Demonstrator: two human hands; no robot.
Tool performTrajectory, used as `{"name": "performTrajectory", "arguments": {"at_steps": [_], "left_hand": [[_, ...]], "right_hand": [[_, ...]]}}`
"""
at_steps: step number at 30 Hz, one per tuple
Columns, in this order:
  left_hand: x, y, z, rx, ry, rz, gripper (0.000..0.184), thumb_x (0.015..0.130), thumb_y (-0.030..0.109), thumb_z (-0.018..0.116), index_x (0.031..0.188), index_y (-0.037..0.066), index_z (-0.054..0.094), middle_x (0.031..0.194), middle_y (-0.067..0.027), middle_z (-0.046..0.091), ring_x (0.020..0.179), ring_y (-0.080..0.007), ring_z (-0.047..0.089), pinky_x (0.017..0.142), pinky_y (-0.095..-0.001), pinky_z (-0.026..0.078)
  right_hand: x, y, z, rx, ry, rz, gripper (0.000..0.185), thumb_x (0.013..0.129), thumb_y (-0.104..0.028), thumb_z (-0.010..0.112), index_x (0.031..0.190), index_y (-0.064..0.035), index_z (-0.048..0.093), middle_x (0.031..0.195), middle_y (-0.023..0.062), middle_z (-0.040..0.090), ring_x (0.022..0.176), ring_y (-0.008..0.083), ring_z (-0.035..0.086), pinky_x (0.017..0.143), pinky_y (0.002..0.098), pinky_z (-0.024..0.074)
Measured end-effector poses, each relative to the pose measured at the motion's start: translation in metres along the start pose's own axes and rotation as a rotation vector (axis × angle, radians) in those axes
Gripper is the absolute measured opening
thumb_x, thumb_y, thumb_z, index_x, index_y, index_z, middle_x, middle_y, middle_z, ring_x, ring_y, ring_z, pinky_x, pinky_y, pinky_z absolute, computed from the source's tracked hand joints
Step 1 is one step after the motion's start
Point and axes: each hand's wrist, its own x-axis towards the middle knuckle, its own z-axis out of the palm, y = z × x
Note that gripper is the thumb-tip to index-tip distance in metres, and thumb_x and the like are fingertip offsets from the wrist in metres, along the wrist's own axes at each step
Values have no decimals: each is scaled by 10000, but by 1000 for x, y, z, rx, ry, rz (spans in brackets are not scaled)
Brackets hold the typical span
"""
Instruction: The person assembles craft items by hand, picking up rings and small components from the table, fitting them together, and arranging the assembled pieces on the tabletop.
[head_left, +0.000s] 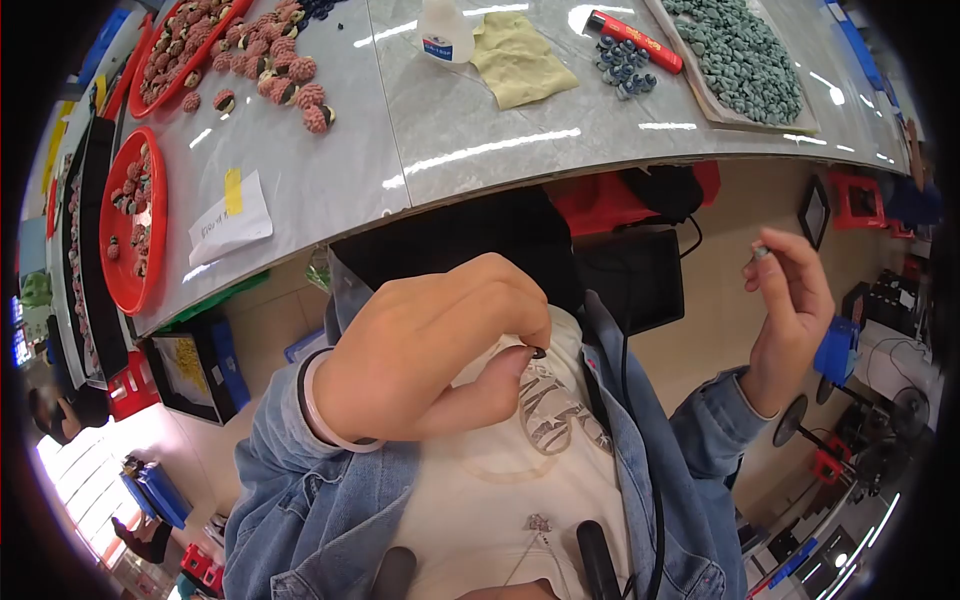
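Note:
My left hand (440,345) is closed in front of my chest, with a pale band at its wrist. Thumb and forefinger pinch a small dark piece (538,353), mostly hidden by the fingertips. Off to the right, beyond the table's front edge, my right hand (793,300) is raised. Its thumb and forefinger grip a small grey-green piece (761,252), similar in colour to the many pieces in the tray (712,112) on the table. Both hands are apart from each other and from the tabletop.
On the grey table (330,110) are pink-and-dark knobbly pieces (285,65), a white bottle (445,32), a yellowish cloth (520,60), a red tube (635,42) and small blue-grey pieces (622,66). Red plates (107,230) and a paper label (232,228) are at left.

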Motion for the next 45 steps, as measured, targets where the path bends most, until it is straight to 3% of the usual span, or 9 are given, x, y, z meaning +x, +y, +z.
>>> {"name": "performTrajectory", "arguments": {"at_steps": [7, 11, 14, 17, 21, 30, 38, 45], "left_hand": [[-19, 0, 7, -85, -9, -20, 229, 629, -54, 500, 848, 7, 528, 825, -89, 534, 585, -109, 489, 487, -196, 408], [-24, 1, 5, -159, -5, -44, 198, 666, -50, 495, 854, 5, 525, 830, -90, 530, 611, -102, 480, 518, -199, 402], [-26, 1, 6, -201, 23, -77, 177, 689, -50, 489, 853, 5, 526, 827, -88, 525, 640, -97, 476, 552, -199, 399], [-31, -1, 7, -225, 103, -116, 136, 753, -36, 476, 880, -10, 514, 844, -86, 513, 692, -97, 486, 608, -202, 407], [-32, -3, 13, -451, 231, -134, 120, 797, -17, 462, 913, -29, 495, 869, -82, 498, 732, -97, 495, 642, -202, 412], [-37, -3, 15, -520, 369, -206, 119, 812, -18, 455, 925, -37, 487, 876, -74, 492, 741, -92, 497, 649, -201, 412], [-44, -12, 17, -352, 488, -227, 128, 795, -34, 473, 920, -25, 498, 862, -71, 504, 718, -87, 484, 611, -190, 391], [-42, -11, 18, 45, 531, -85, 198, 735, -73, 527, 918, 2, 513, 846, -98, 527, 667, -106, 492, 557, -196, 396]], "right_hand": [[-31, -5, 10, -11, -125, 51, 170, 774, 2, 508, 936, 29, 549, 849, 81, 563, 673, 115, 519, 593, 213, 400], [-42, -21, 44, 228, -172, 92, 141, 766, 7, 522, 903, 30, 549, 855, 102, 566, 668, 129, 542, 594, 226, 445], [-46, -29, 66, 425, -329, 157, 139, 733, 97, 531, 865, 65, 559, 909, 142, 552, 783, 158, 572, 654, 238, 490], [-48, -24, 86, 653, -441, -94, 190, 712, 125, 539, 893, 67, 557, 946, 168, 527, 789, 180, 572, 678, 253, 496], [-51, -30, 104, 734, -450, -167, 220, 696, 136, 552, 903, 65, 556, 962, 168, 511, 831, 191, 561, 699, 259, 490], [-48, -32, 121, 712, -405, -103, 233, 681, 115, 598, 903, 57, 558, 944, 157, 520, 881, 194, 533, 728, 260, 467], [-47, -21, 133, 561, -417, -148, 234, 660, 107, 629, 879, 48, 575, 887, 150, 545, 840, 195, 545, 687, 257, 458], [-47, -24, 136, 445, -364, -308, 241, 632, 118, 643, 858, 54, 586, 857, 157, 561, 779, 193, 560, 667, 258, 461]]}}
